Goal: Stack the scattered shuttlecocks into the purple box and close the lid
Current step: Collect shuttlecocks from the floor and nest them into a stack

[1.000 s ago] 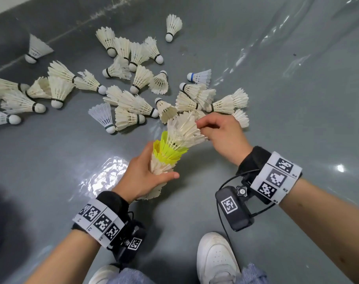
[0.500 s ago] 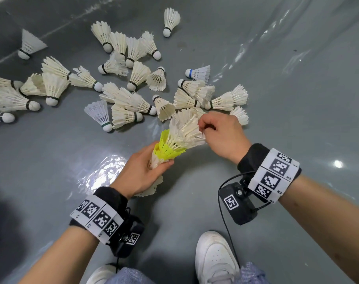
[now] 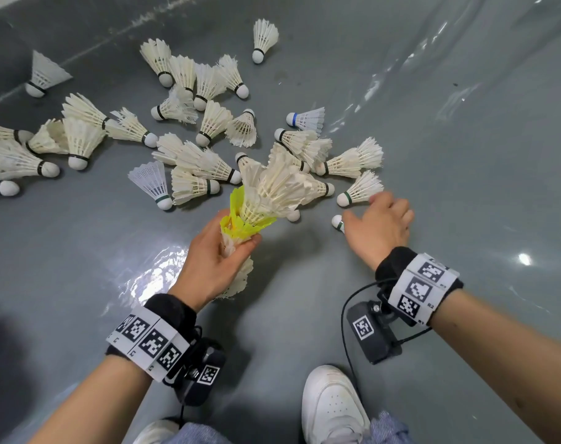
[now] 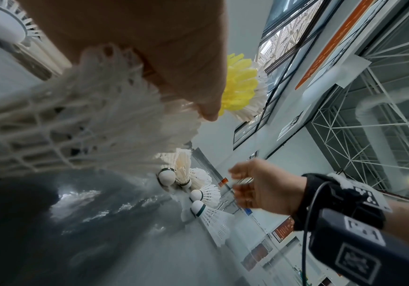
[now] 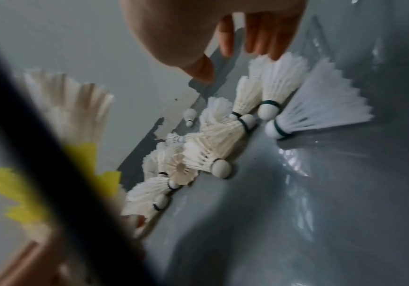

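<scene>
My left hand (image 3: 223,251) grips a nested stack of white feather shuttlecocks (image 3: 272,190) with yellow shuttlecocks (image 3: 240,216) in it, flared end pointing away from me. In the left wrist view my thumb (image 4: 186,67) presses on that stack (image 4: 88,116). My right hand (image 3: 373,216) hovers open over the floor to the stack's right, fingers spread and holding nothing. Under it lies a green-banded shuttlecock (image 5: 320,108), its cork (image 3: 337,222) showing beside my thumb. Another green-banded shuttlecock (image 3: 359,190) lies just beyond my fingertips. No purple box appears in any view.
Several loose shuttlecocks (image 3: 208,168) lie scattered across the glossy grey floor (image 3: 433,155) ahead and to the left, one with a blue band (image 3: 306,118). My white shoes (image 3: 333,408) stand at the bottom edge. A worn white line (image 3: 80,56) crosses the far floor.
My right hand has let go of the top of the stack and moved right and down over the floor, fingers spreading. My left hand still holds the stack.
</scene>
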{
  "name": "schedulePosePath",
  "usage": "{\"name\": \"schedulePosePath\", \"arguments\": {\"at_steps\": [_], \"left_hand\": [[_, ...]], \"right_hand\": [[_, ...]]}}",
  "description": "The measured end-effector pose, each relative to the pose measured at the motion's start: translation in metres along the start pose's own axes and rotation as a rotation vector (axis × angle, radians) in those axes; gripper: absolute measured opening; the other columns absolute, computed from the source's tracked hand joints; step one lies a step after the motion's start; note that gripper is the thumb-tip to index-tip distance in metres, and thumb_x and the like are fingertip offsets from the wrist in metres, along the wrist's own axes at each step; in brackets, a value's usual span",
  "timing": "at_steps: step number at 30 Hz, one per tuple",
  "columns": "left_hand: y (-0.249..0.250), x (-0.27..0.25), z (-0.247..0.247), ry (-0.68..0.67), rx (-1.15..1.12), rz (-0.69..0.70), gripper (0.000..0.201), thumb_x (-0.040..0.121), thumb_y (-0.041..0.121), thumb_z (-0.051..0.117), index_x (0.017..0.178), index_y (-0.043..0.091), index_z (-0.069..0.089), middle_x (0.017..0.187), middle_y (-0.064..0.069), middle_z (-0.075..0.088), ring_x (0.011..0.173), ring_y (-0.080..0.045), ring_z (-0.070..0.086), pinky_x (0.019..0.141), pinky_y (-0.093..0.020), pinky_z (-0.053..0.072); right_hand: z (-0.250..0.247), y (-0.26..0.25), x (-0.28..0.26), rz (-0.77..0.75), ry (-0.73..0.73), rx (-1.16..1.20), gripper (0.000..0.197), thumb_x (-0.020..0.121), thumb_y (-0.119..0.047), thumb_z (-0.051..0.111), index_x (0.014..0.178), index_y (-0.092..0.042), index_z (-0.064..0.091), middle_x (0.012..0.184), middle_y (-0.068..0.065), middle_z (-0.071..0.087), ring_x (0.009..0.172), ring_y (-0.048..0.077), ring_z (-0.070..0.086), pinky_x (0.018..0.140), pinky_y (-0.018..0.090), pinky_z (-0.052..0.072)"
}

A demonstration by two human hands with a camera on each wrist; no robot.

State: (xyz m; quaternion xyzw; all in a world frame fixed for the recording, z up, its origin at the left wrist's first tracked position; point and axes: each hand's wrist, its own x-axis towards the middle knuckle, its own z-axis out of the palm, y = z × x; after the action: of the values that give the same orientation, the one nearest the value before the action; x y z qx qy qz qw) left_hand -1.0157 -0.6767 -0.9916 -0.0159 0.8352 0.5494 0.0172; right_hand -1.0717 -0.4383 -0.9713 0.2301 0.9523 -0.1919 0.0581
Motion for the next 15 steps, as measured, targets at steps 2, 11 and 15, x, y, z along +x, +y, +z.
{"name": "schedulePosePath", "arguments": {"at_steps": [2, 11, 15], "left_hand": [[-0.001, 0.0, -0.001, -0.006, 0.007, 0.0, 0.034, 0.084, 0.027, 0.069, 0.097, 0.05, 0.049, 0.096, 0.029, 0.059, 0.087, 0.019, 0.054, 0.073, 0.001, 0.036], [-0.002, 0.001, 0.0, -0.047, 0.02, -0.003, 0.036, 0.083, 0.032, 0.069, 0.104, 0.053, 0.049, 0.102, 0.026, 0.06, 0.09, 0.015, 0.056, 0.075, -0.001, 0.037], [-0.003, -0.001, 0.0, -0.067, 0.04, 0.012, 0.036, 0.081, 0.037, 0.067, 0.105, 0.056, 0.048, 0.103, 0.027, 0.06, 0.091, 0.015, 0.056, 0.077, -0.003, 0.038]], "right_hand": [[0.007, 0.01, -0.003, 0.045, -0.077, -0.192, 0.056, 0.084, -0.043, 0.054, 0.123, -0.006, 0.037, 0.127, 0.018, 0.037, 0.119, 0.036, 0.034, 0.096, 0.044, 0.033], [0.016, 0.008, 0.001, 0.185, -0.242, -0.019, 0.043, 0.09, -0.036, 0.048, 0.12, -0.008, 0.034, 0.127, 0.02, 0.049, 0.116, 0.04, 0.049, 0.097, 0.046, 0.042], [0.012, 0.003, -0.001, 0.112, -0.213, 0.218, 0.033, 0.093, -0.012, 0.042, 0.125, -0.01, 0.041, 0.125, 0.017, 0.055, 0.11, 0.033, 0.054, 0.086, 0.031, 0.04]]}}
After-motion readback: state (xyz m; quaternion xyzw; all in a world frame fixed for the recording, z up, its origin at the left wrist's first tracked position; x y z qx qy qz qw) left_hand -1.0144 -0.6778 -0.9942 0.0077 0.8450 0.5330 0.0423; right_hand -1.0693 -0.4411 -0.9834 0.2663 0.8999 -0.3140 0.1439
